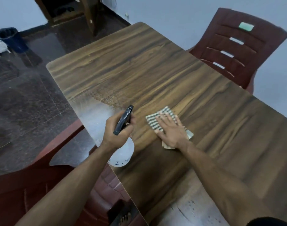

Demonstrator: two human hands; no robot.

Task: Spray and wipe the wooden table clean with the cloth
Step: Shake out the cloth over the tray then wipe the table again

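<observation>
The left hand (119, 130) is wrapped around the neck of a spray bottle (123, 150), its fingers clamped on the dark trigger head (124, 119), whose nozzle points toward 11 o'clock. The bottle's white body hangs below the wrist, over the table's left edge. A pale mist and a patch of fine droplets (103, 98) lie on the wooden table (155, 70) just ahead of the nozzle, at about 11 o'clock from the left hand.

At 3 o'clock from the bottle, near it but apart, the right hand (171, 130) lies palm down on a checked cloth (157, 119). Its fingers are spread flat and a little apart, pressing on the cloth and not gripping it. The cloth is folded and lies flat on the tabletop near the middle; its green-and-white checked part shows beyond the fingertips at 11 o'clock, and crumpled corners stick out under the wrist at 5 o'clock.

A dark red plastic chair (237, 49) stands at the table's far right side, at 1 o'clock from the right hand. Another red chair (54, 185) sits at the lower left, at 7 o'clock from the left hand. A dark bin (10, 39) stands on the floor far off at 10 o'clock
</observation>
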